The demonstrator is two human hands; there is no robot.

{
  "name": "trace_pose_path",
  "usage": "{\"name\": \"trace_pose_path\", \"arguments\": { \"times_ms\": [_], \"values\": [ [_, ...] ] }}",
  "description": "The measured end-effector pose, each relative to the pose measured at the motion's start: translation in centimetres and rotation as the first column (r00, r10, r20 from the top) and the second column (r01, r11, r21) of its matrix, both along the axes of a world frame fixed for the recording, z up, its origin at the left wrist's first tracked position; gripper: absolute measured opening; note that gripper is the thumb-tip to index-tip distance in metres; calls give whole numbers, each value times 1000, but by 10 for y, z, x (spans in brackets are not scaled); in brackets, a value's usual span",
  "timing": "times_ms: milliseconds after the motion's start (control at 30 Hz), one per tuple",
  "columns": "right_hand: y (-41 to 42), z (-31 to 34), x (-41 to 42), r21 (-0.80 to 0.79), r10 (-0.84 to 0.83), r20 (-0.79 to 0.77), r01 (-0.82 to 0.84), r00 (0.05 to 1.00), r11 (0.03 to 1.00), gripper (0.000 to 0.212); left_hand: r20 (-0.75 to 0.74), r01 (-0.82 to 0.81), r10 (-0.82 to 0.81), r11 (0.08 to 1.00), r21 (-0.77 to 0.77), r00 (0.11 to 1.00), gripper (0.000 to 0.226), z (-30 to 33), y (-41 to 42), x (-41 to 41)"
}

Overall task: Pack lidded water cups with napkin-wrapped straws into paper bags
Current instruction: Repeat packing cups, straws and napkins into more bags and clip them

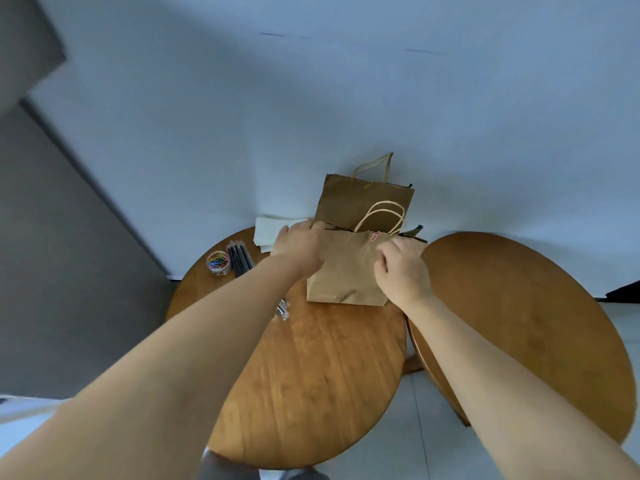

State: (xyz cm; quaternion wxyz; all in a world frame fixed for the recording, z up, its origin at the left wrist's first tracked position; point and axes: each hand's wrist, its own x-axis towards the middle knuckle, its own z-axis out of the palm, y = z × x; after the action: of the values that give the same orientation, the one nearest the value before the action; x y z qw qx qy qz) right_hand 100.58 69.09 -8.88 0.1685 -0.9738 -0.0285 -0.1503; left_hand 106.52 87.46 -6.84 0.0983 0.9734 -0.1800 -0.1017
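Both hands are found at the mouth of the near paper bag [346, 271], which stands on the round wooden worktop [311, 375]. The left hand [299, 249] is closed over the bag's top left corner, fingers curled on the rim; the right hand [401, 268] is bent over the top right edge, fingertips pinching the folded paper. A pink paper clip [375, 236] is seen on the rim between the hands, beside the twisted-paper handles [382, 216]. The step in hand is judged to be the closing and clipping of this bag's mouth. Its contents are hidden; no cup or wrapped straw can be confirmed inside. A second paper bag [363, 199] stands just behind, against the wall, its top held by a yellow clip [368, 185], and is judged already packed, though its contents are likewise hidden. The next move is judged to call for the fold to be held flat while the clip is seated fully, after which the bag can be set aside. At the left of the worktop are noted a small clear tub of coloured paper clips [218, 262], a bundle of dark straws in clear sleeves [239, 259], and a stack of white napkins [268, 232]. A second round table [536, 323] stands at the right.
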Motion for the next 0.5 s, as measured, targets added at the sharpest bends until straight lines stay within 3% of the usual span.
{"name": "trace_pose_path", "arguments": {
  "times_ms": [300, 500],
  "values": [
    [105, 42, -30, -58, 243, -101, -249, 965, 967, 17, -55, -74, 74, 997, 17, 996, 36, 44, 73, -72],
    [216, 65, -68, -59, 399, -109, -406, 911, 912, 20, -6, -189, 189, 982, -2, 982, 27, 53, 174, -131]
  ]
}}
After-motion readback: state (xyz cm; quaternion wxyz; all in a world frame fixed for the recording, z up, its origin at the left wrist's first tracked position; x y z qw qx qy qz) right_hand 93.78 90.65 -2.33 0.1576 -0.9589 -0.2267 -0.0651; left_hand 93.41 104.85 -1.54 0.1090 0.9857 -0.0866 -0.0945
